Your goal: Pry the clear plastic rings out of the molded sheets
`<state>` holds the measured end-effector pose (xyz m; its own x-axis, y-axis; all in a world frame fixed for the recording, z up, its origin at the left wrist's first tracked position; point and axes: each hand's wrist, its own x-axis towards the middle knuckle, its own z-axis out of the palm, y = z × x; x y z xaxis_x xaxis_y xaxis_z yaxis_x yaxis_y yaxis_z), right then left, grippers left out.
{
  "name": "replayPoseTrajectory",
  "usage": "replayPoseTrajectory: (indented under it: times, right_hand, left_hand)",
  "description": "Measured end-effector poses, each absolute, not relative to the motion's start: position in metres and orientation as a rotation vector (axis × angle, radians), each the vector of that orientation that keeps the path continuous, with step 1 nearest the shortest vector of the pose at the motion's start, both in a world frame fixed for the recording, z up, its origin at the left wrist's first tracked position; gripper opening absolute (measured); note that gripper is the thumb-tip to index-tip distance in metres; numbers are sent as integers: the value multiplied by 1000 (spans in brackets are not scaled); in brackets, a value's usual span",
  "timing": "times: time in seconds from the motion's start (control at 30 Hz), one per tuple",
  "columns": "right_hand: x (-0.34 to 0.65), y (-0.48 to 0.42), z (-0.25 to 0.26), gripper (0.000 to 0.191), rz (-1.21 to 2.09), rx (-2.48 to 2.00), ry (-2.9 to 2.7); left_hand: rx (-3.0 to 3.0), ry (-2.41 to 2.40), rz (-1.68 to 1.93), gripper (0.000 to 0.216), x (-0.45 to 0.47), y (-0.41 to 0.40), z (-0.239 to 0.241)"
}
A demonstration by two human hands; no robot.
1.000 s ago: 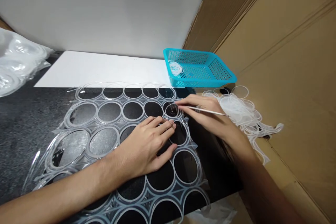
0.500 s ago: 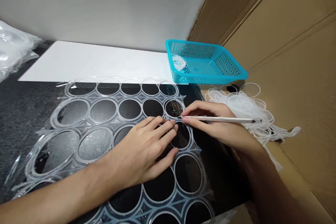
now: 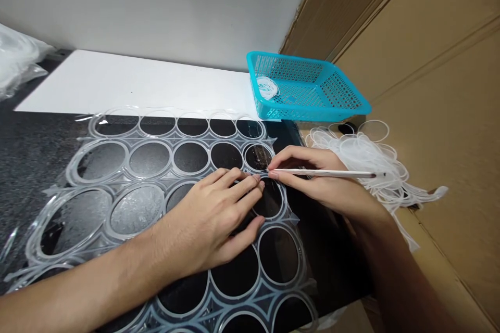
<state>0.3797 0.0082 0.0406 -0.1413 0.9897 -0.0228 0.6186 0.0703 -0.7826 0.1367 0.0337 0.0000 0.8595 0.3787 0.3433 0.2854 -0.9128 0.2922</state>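
Observation:
A clear plastic sheet with rows of round ring outlines [image 3: 149, 160] lies over a black surface. My left hand [image 3: 222, 213] rests on it, palm down, with fingers stretched out and thumb apart, holding nothing. Its fingertips are beside a ring near the sheet's right edge. My right hand [image 3: 312, 166] pinches a slim white pen-like tool [image 3: 328, 173] between thumb and fingers. The tool lies nearly level, its pinched end at the sheet's right edge between two rings. I cannot make out its tip.
A turquoise plastic basket [image 3: 312, 113] holds a bundle of white rings [image 3: 267, 88]. Loose white plastic rings [image 3: 361, 153] lie heaped right of my right hand. Behind the sheet is a white board [image 3: 136, 80]; clear plastic bags [image 3: 19, 57] sit far left. Cardboard [image 3: 441, 88] stands at the right.
The whole view has shifted slightly, so the sheet and board appear a little higher and further left. Both hands stay in nearly the same place, and the right hand keeps its pinch on the tool.

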Motion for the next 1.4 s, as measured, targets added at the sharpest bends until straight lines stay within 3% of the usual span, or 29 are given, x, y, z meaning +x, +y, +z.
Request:
replayPoseTrajectory:
  times: [0.2, 0.77, 0.93, 1.1, 1.2, 1.3, 1.4]
  right_hand:
    - [383, 7, 37, 9, 851, -1526, -1926]
    - [371, -4, 18, 18, 256, -1282, -2391]
    - [368, 2, 19, 17, 114, -1417, -2202]
    - [380, 15, 28, 9, -83, -1610, -1655]
    - [387, 16, 37, 6, 92, -1576, -1431]
    - [388, 10, 46, 11, 554, -1482, -1462]
    - [383, 3, 51, 17, 1035, -1399, -1539]
  left_hand:
    - [2779, 498, 586, 40, 137, 34, 1]
    - [2719, 526, 584, 39, 140, 32, 1]
    - [2725, 540, 593, 41, 140, 32, -1]
    - [2720, 527, 591, 41, 139, 32, -1]
    - [2695, 514, 574, 39, 137, 33, 0]
    - [2486, 580, 577, 38, 134, 37, -1]
    - [2089, 710, 691, 53, 132, 42, -2]
